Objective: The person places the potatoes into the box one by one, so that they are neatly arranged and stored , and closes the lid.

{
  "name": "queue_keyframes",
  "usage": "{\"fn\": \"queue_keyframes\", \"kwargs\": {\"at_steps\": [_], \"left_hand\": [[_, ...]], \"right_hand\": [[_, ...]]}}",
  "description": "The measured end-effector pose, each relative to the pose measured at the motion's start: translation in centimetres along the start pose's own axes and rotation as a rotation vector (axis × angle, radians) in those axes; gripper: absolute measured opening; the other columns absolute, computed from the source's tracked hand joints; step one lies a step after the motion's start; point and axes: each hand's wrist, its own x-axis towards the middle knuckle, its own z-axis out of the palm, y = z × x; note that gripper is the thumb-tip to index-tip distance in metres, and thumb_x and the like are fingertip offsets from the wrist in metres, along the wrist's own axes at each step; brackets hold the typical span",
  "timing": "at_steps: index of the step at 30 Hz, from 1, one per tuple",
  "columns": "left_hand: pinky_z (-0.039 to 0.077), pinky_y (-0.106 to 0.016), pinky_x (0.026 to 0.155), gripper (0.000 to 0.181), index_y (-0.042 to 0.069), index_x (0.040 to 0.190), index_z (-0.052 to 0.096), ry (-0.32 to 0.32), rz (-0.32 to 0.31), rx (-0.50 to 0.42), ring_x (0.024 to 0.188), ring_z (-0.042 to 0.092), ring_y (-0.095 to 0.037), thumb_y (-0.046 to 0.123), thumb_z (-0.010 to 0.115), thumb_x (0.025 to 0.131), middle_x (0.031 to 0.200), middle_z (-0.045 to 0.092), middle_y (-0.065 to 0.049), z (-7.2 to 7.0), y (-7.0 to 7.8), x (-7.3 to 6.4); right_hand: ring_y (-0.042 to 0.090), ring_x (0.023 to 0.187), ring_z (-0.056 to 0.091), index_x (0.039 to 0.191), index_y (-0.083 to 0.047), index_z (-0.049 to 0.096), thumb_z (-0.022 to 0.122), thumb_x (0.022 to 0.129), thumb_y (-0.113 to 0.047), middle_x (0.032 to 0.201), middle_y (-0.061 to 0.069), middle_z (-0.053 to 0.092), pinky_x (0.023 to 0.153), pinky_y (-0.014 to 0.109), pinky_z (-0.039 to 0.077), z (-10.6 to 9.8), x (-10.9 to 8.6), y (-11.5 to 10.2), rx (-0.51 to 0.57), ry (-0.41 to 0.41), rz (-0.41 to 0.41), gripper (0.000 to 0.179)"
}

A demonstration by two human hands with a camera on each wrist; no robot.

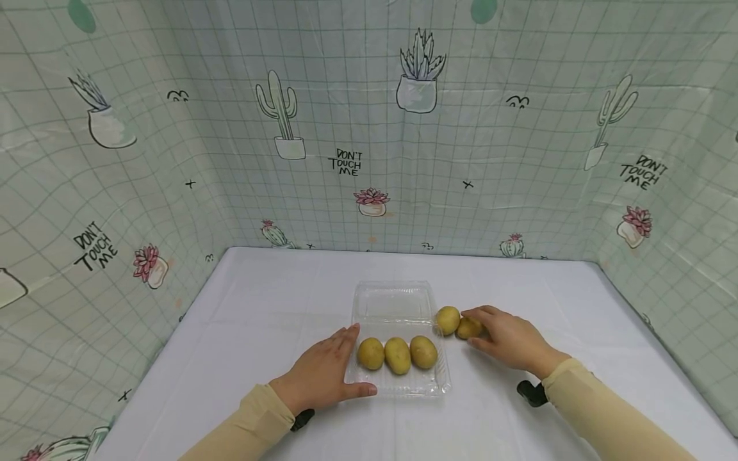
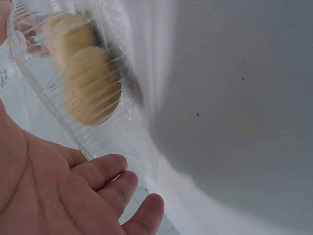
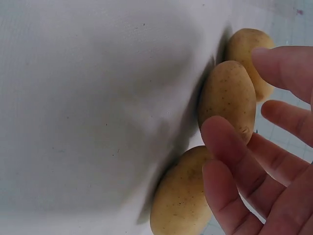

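Observation:
Three potatoes [image 1: 398, 356] sit in a row inside a clear plastic clamshell box [image 1: 403, 386], its lid [image 1: 393, 301] folded back. My left hand [image 1: 325, 370] is at the box's left side, fingers extended along the wall and thumb over the near edge. Right of the box my right hand [image 1: 515, 338] reaches over loose potatoes, fingers spread and loosely bent. Its fingertips overlap the middle potato [image 3: 227, 100] and the nearer potato [image 3: 183, 193] in the right wrist view. Another potato [image 1: 447, 320] lies against the box's right side. The hand hides part of the group from above.
A white cloth covers the table [image 1: 277, 288]. Behind it and along both sides hangs a gridded curtain [image 1: 369, 128] printed with cacti. Each wrist carries a dark strap piece [image 1: 532, 393] below the beige sleeve.

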Motion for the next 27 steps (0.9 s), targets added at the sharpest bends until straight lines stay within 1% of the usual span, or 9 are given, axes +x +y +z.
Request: {"fn": "queue_keyframes", "kwargs": {"at_steps": [4, 9, 14, 19, 24, 27], "left_hand": [[0.033, -0.046, 0.113, 0.106, -0.006, 0.154, 0.027, 0.008, 0.004, 0.008, 0.142, 0.035, -0.034, 0.07, 0.059, 0.087, 0.158, 0.032, -0.019, 0.06, -0.02, 0.04], [0.033, -0.046, 0.113, 0.106, -0.006, 0.154, 0.027, 0.01, 0.003, 0.011, 0.142, 0.034, -0.033, 0.07, 0.059, 0.087, 0.158, 0.032, -0.018, 0.08, -0.06, 0.11], [0.033, -0.046, 0.113, 0.106, -0.006, 0.154, 0.027, 0.009, 0.004, 0.009, 0.142, 0.034, -0.033, 0.07, 0.059, 0.087, 0.158, 0.032, -0.018, 0.08, -0.1, 0.15], [0.033, -0.046, 0.113, 0.106, -0.006, 0.154, 0.027, 0.009, 0.003, 0.01, 0.142, 0.034, -0.033, 0.07, 0.059, 0.087, 0.157, 0.032, -0.018, 0.12, -0.14, 0.13], [0.033, -0.046, 0.113, 0.106, -0.006, 0.154, 0.027, 0.014, 0.004, 0.01, 0.142, 0.035, -0.033, 0.07, 0.06, 0.087, 0.157, 0.032, -0.018, 0.15, -0.13, 0.15], [0.033, -0.046, 0.112, 0.106, -0.006, 0.154, 0.027, 0.014, 0.001, 0.007, 0.142, 0.035, -0.033, 0.07, 0.06, 0.087, 0.157, 0.032, -0.018, 0.12, -0.09, 0.13]], "right_hand": [[0.03, 0.103, 0.065, 0.132, -0.01, 0.063, 0.079, 0.086, -0.024, 0.128, 0.012, 0.062, 0.079, 0.052, 0.055, 0.18, -0.08, -0.05, 0.002, 0.008, 0.002, 0.05], [0.032, 0.106, 0.064, 0.132, -0.009, 0.063, 0.079, 0.086, -0.022, 0.13, 0.014, 0.059, 0.082, 0.053, 0.054, 0.41, -0.15, -0.03, 0.005, -0.014, 0.012, 0.05], [0.029, 0.1, 0.065, 0.129, -0.007, 0.064, 0.08, 0.085, -0.017, 0.127, 0.013, 0.058, 0.079, 0.05, 0.055, 0.25, -0.26, -0.23, 0.011, -0.012, 0.001, 0.048], [0.025, 0.094, 0.065, 0.127, -0.007, 0.066, 0.082, 0.083, -0.015, 0.122, 0.011, 0.059, 0.075, 0.047, 0.056, 0.27, -0.35, -0.28, -0.007, 0.005, -0.009, 0.047], [0.021, 0.086, 0.064, 0.123, -0.007, 0.068, 0.084, 0.08, -0.012, 0.115, 0.01, 0.059, 0.069, 0.043, 0.056, 0.47, -0.34, -0.18, -0.018, 0.042, -0.018, 0.047], [0.023, 0.084, 0.063, 0.12, -0.008, 0.07, 0.086, 0.078, -0.01, 0.112, 0.009, 0.058, 0.069, 0.045, 0.055, 0.61, -0.36, -0.19, -0.014, 0.061, -0.022, 0.045]]}}
